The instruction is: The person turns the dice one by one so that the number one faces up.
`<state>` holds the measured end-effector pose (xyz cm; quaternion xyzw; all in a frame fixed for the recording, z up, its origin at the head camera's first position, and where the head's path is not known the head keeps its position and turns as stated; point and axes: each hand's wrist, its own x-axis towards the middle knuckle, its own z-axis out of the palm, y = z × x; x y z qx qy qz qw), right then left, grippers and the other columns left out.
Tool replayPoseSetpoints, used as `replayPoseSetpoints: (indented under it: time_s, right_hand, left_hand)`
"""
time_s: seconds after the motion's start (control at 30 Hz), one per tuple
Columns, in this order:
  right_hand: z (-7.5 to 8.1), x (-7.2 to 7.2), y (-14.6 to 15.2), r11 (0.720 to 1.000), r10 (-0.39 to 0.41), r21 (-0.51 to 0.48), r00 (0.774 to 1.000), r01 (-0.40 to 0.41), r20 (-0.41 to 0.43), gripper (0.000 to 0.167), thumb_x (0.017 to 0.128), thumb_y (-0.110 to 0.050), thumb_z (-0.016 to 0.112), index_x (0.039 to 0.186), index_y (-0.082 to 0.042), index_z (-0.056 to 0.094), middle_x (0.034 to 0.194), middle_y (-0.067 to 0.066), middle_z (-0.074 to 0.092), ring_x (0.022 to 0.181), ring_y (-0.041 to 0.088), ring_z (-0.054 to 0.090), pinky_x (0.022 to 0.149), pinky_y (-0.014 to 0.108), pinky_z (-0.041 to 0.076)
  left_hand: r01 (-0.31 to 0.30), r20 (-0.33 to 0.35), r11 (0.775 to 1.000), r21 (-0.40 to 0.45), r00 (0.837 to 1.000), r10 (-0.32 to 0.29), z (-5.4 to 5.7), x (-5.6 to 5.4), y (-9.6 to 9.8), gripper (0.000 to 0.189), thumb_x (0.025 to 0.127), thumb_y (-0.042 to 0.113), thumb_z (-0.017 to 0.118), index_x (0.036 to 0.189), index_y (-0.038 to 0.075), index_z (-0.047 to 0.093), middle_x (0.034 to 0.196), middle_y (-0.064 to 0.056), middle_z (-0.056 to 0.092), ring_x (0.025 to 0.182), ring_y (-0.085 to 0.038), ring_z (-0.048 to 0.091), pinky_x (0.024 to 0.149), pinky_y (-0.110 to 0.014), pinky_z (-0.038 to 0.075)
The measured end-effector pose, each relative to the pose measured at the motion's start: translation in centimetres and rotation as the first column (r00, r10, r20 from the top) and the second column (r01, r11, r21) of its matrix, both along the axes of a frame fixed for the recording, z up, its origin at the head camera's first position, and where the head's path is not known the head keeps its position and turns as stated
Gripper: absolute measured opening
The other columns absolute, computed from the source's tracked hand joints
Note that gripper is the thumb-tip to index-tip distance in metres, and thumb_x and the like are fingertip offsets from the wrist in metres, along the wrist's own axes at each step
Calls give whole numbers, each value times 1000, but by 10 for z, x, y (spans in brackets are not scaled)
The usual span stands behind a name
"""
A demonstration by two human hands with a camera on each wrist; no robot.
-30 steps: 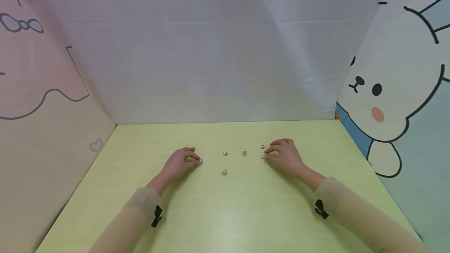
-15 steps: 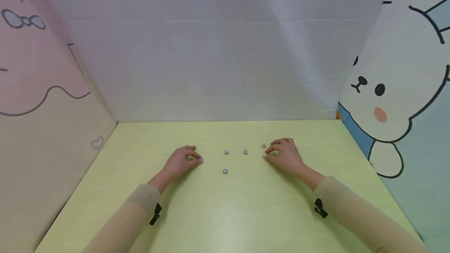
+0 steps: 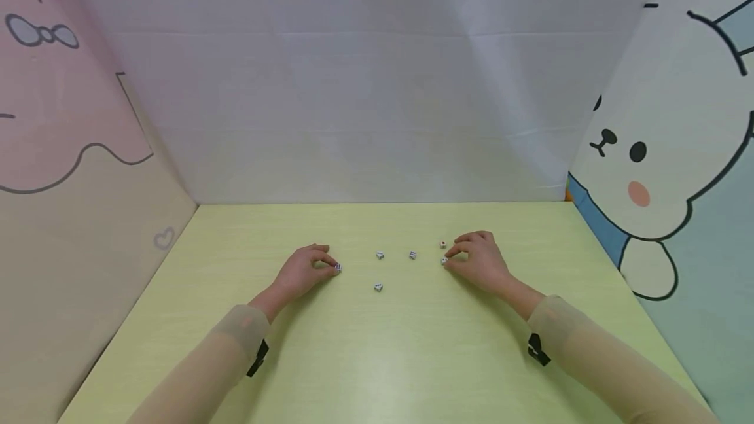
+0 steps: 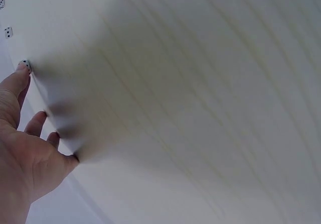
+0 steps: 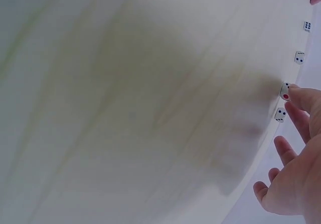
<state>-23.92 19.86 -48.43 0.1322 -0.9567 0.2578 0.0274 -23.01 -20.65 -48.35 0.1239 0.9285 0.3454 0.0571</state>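
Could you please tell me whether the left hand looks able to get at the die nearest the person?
Probably yes: the tabletop between the left hand and that die looks free. It pinches another die, though, so it would likely have to release that first.

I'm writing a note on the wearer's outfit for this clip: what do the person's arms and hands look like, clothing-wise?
The left sleeve and right sleeve are long, plain and beige, ending short of the wrists. Each has a small black piece near its cuff, left and right; what it is, I can't tell. The left hand and right hand are bare, without gloves.
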Motion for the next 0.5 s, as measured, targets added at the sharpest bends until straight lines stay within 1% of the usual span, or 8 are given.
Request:
replayPoseSetpoints:
  time_s: [0.27,0.4,0.5]
  right_hand:
    - [-1,-1,-1,1000,-2,16,1000,2,-4,11,89,-29,81,94,-19,82,131,16,64,130,44,40,107,59,35]
    - [-2,-2,-2,1000,-2,18,1000,2,-5,11,89,-29,81,93,-19,82,130,16,64,130,44,40,108,59,34]
    - [1,0,-2,1000,0,18,1000,0,-6,12,89,-30,80,93,-19,82,131,16,64,130,44,40,108,59,34]
  left_hand:
    - [-7,7,1000,9,1000,7,0,0,0,11,93,22,78,102,16,81,148,-19,54,148,-42,32,120,-61,23]
    - [-10,5,1000,10,1000,10,-2,-1,0,11,93,23,78,102,16,81,148,-18,54,148,-42,32,120,-60,23]
    - [-6,0,1000,5,1000,6,-3,-1,-1,12,93,23,78,102,16,81,148,-18,54,148,-42,33,119,-61,24]
